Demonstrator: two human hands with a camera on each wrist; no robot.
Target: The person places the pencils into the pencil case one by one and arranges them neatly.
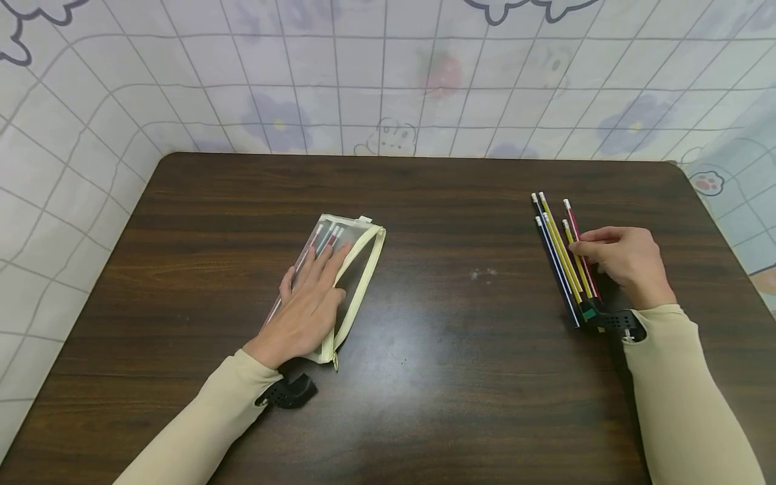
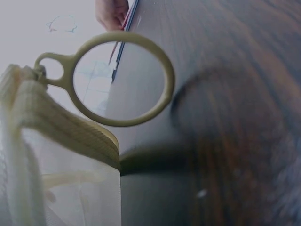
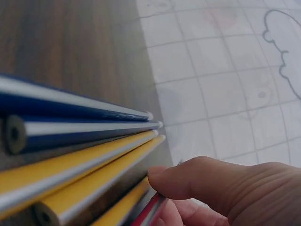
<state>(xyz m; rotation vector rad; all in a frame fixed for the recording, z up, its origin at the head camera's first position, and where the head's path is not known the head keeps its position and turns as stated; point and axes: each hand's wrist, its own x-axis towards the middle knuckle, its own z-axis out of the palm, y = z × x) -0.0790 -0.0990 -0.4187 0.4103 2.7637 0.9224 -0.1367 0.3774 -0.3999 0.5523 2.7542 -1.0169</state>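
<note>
My left hand (image 1: 303, 313) lies with fingers spread on a clear pencil pouch (image 1: 344, 221) with cream zipper edging. Inside the pouch, several pencils (image 1: 330, 236) show through near the fingertips, and its cream edges stand apart along the right side. A ring-shaped zipper pull (image 2: 169, 80) fills much of the left wrist view. At the right, my right hand (image 1: 627, 259) pinches a red pencil (image 3: 149, 211) between thumb and fingers. Beside it lie several yellow pencils (image 3: 94, 169) and two blue pencils (image 3: 70, 136), roughly parallel, eraser ends pointing away.
The dark wooden table (image 1: 436, 377) spans the view, with a pale smudge between the pouch and the pencils. A white grid-patterned sheet (image 1: 364, 81) rises behind the table's far edge and along both sides. Each wrist wears a black camera strap (image 1: 615, 320).
</note>
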